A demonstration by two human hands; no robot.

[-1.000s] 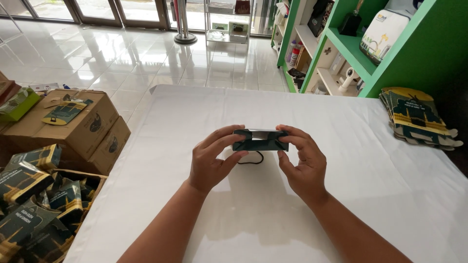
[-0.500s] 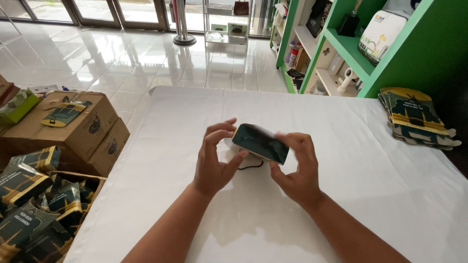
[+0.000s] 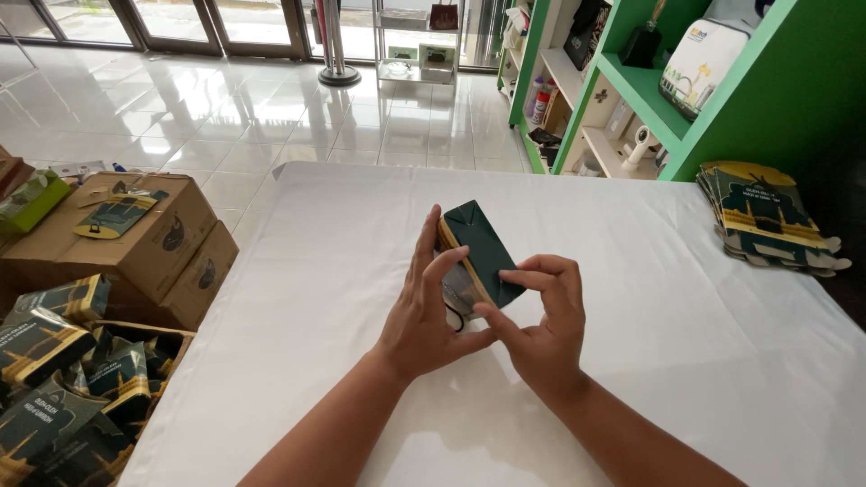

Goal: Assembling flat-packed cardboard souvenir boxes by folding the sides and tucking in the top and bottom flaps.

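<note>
A small dark green box (image 3: 481,251) with a gold edge is held tilted above a white-covered table (image 3: 307,271), its base facing me. My left hand (image 3: 422,311) supports its left side, fingers stretched up along it. My right hand (image 3: 541,325) pinches its lower right corner with thumb and fingers. A thin dark cord loop (image 3: 456,317) hangs under the box between my hands.
A stack of flat, unfolded green boxes (image 3: 762,216) lies at the table's right edge. Brown cartons (image 3: 135,243) and an open carton of finished green boxes (image 3: 63,379) sit on the floor at left. Green shelves (image 3: 649,81) stand behind the table.
The box has turned from lying flat between both hands to standing tilted on end, its base now toward me. Both hands shifted their grip around it.
</note>
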